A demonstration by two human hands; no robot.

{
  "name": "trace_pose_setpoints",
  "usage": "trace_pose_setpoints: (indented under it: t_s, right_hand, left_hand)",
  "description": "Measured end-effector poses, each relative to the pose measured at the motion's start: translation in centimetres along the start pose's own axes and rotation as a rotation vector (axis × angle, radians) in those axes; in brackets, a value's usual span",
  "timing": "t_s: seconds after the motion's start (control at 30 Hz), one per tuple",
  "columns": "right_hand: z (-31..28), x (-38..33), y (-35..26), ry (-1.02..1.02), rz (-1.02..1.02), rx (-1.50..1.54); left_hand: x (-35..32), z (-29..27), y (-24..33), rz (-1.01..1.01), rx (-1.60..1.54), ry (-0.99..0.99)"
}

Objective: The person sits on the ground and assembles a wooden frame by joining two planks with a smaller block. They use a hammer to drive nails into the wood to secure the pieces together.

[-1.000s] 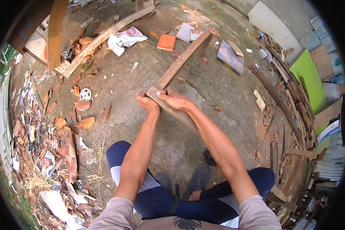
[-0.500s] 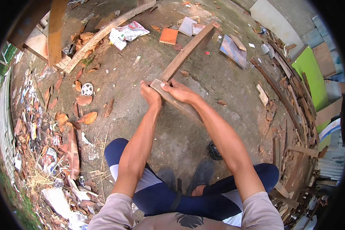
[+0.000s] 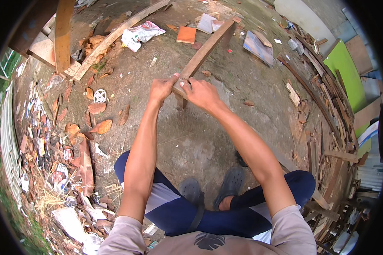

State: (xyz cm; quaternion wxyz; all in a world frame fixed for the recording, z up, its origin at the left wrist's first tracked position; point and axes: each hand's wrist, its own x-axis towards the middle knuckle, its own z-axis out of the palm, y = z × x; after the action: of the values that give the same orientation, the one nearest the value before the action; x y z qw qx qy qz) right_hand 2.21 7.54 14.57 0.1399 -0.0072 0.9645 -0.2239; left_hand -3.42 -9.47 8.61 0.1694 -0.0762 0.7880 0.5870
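A brown wooden beam (image 3: 209, 47) runs away from me, slanting toward the far right. At its far end another wooden piece (image 3: 228, 38) drops toward the ground. Both hands grip the near end, where a short wooden board (image 3: 180, 88) meets the beam; the board's lower part (image 3: 181, 103) shows between and below them. My left hand (image 3: 161, 90) is closed on the left edge, thumb on top. My right hand (image 3: 202, 94) closes round the right edge, its thumb lying on the top. The fingers beneath are mostly hidden.
A white plastic bag (image 3: 141, 35), an orange tile (image 3: 186, 35) and a bluish panel (image 3: 258, 49) lie on the ground ahead. Dry leaves and litter (image 3: 87, 165) spread along the left. Timber scraps (image 3: 323, 102) are heaped at right, beside a green panel (image 3: 345, 74).
The near board has swung from slanting toward my right forearm to pointing down beneath the hands. Both hands have shifted with it and sit slightly farther apart.
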Motion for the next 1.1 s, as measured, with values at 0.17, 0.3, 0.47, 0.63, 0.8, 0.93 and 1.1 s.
trace_pose_setpoints:
  t_s: [0.17,0.3,0.47,0.63,0.8,0.93,1.1]
  right_hand:
    - [2.3,-2.2,1.0,0.287,-0.182,-0.182]
    - [1.7,-1.5,-1.3,0.159,-0.046,-0.213]
    - [1.7,-0.9,-1.1,0.149,-0.078,-0.18]
    - [2.2,-0.8,-1.1,0.187,-0.125,-0.188]
    - [1.9,-1.1,-0.9,0.174,-0.123,-0.175]
    - [2.0,-0.9,-1.3,0.174,-0.122,-0.158]
    - [0.1,-1.3,0.6,-0.001,-0.145,-0.006]
  left_hand:
    - [-1.4,1.1,1.7,0.012,0.055,0.033]
    - [-0.7,0.4,1.0,-0.011,-0.027,0.034]
    - [0.1,0.8,-0.2,0.001,-0.117,0.01]
    - [0.5,0.7,-1.3,0.069,-0.035,0.025]
    - [-0.4,1.0,-0.5,0.093,0.105,0.057]
    - [-0.1,0.7,-0.6,0.051,0.149,0.092]
    - [0.4,1.5,-0.7,0.129,0.228,0.186]
